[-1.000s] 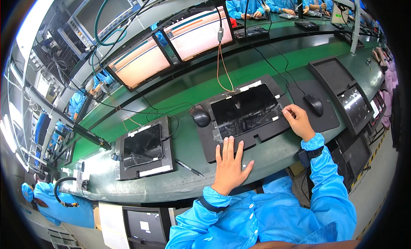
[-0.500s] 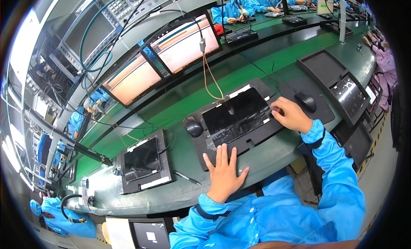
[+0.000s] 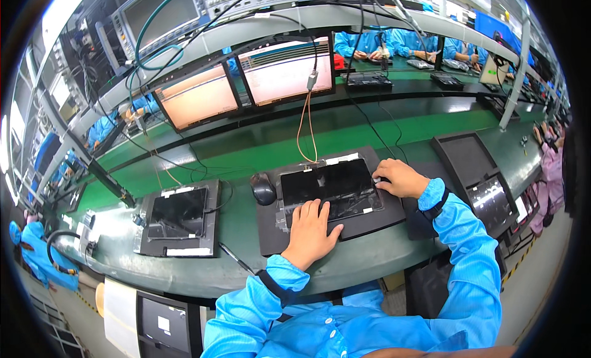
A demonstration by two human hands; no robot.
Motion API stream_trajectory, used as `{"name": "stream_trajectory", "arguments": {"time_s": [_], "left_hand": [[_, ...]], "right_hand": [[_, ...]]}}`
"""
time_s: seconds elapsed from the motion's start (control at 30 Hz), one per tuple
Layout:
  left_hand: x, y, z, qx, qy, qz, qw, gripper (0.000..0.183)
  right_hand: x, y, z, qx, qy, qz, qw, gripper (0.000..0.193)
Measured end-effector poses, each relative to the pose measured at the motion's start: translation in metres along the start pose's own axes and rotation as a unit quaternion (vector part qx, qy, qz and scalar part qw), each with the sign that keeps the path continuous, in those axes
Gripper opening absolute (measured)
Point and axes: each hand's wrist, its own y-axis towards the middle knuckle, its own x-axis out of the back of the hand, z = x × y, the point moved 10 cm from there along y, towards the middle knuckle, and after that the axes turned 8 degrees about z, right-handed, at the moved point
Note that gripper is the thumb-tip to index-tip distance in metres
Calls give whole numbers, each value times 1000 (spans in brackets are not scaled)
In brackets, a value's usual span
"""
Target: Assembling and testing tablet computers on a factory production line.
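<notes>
Panel: L hand, fingers apart, over front edge; R hand @ R edge, can't tell if clamped.

This place appears to be an electronics factory, in a hall for assembly or testing. A long green surface crosses the frame, and flat black screens lie on dark holders. Behind them stand two monitors, and at upper left there are instruments with buttons. At upper right, several workers dressed in blue sit along another surface. At right, yellow-black tape marks the floor.
</notes>
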Motion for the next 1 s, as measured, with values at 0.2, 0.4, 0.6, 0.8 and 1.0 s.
{"name": "stream_trajectory", "arguments": {"time_s": [0.2,0.4,0.6,0.8,1.0], "left_hand": [[20,8,-6,5,-2,-82,997,70],[62,-12,-13,-108,-28,-265,958,55],[182,-212,53,98,-297,-340,887,39],[188,-572,127,375,-482,-574,546,38],[73,-840,137,531,-532,-560,348,38]], "right_hand": [[13,19,4,9,96,79,992,17],[101,0,55,-38,102,-10,994,28],[107,-23,122,26,-64,-115,991,54],[-7,-3,203,138,151,-13,979,37],[-34,16,220,147,142,-10,979,28]]}}
